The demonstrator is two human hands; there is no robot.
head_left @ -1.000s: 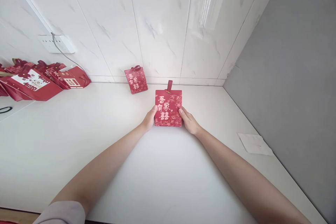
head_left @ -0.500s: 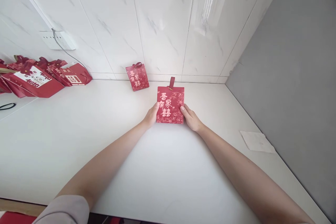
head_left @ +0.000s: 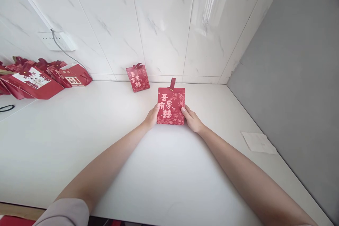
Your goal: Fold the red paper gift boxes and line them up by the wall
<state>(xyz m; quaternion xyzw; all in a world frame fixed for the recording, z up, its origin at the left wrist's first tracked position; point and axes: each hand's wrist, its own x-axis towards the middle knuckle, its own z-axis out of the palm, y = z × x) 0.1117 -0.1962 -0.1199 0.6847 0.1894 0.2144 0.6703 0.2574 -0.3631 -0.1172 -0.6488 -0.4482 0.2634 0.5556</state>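
Between my two hands is a red gift box (head_left: 174,100) with pink characters, a flower print and a dark red ribbon loop standing up at its top. My left hand (head_left: 152,117) grips its left edge, and my right hand (head_left: 192,118) grips the right edge with the thumb on the front face. The fingers behind the box are hidden. Just behind and to the left, a second red gift box (head_left: 138,78) of the same print leans near the tiled wall, apart from my hands.
Several red gift boxes (head_left: 50,84) crowd the table's far left. Above them a grey cable runs from a wall socket (head_left: 57,41). A white tissue (head_left: 258,142) lies at the right by a grey panel (head_left: 296,77). A black loop (head_left: 7,108) rests at the left edge.
Almost nothing differs. The whole view has shifted very slightly, and both hands keep the same hold on the gift box.
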